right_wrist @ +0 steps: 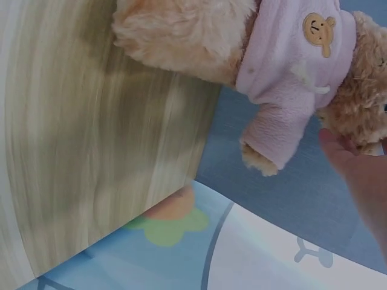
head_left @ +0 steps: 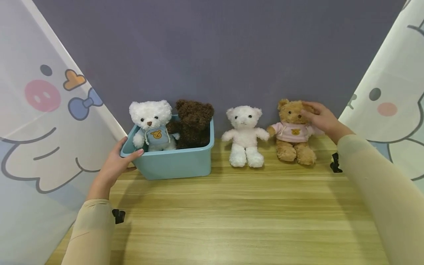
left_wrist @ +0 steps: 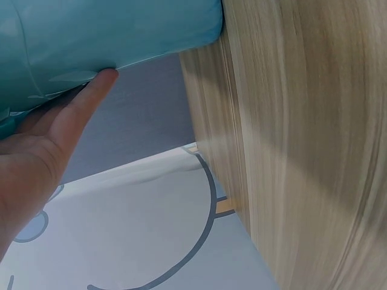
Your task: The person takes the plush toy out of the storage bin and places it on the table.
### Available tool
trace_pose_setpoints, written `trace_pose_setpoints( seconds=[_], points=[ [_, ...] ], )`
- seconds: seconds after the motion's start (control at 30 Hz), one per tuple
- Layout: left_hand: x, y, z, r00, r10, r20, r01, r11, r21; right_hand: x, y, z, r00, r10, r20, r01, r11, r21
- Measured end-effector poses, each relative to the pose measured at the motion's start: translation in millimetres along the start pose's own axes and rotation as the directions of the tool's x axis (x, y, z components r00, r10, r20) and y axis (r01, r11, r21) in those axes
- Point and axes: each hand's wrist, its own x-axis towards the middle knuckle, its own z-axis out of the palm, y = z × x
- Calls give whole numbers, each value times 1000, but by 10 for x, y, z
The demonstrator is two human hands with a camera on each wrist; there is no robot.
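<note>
On the left, my left hand (head_left: 115,163) grips the rim of a light blue plastic bin (head_left: 175,163), thumb over the edge; in the left wrist view its fingers (left_wrist: 91,99) lie against the bin's outer wall. Inside the bin sit a white teddy bear (head_left: 150,114) in a blue hoodie and a dark brown teddy bear (head_left: 195,117). At the right, my right hand (head_left: 322,117) holds the head of a light brown teddy bear (head_left: 288,151) in a pink top, which sits upright. The right wrist view shows the thumb (right_wrist: 335,151) at the side of its head.
Between the bin and the light brown bear sits a paler white teddy bear (head_left: 245,141). A grey panel (head_left: 225,51) stands behind the wooden tabletop (head_left: 232,221). Printed cloths slope at both sides, with black clips (head_left: 118,216) near their lower edges.
</note>
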Motion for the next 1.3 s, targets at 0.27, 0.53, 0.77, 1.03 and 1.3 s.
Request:
trace_pose_setpoints(
  seconds=[0.27,0.53,0.77,1.03,1.3],
  points=[
    [9,-7,-1,1000,-2,4,3,1000,-3,-56,-146,-90,1000,8,5,-7,997,-80],
    [-10,1,3,1000,9,2,-9,1000,-4,-38,-321,-141,1000,-28,-4,28,995,-95],
    [-17,7,6,1000,21,-2,-21,1000,-9,-13,-590,-108,999,-50,16,51,996,-77],
    [-36,11,-10,1000,19,-7,-19,1000,-7,109,-931,74,995,-76,56,77,997,-2],
    [-44,28,13,1000,13,-15,-13,1000,-5,194,-1311,288,987,-129,93,132,991,-23]
  ],
)
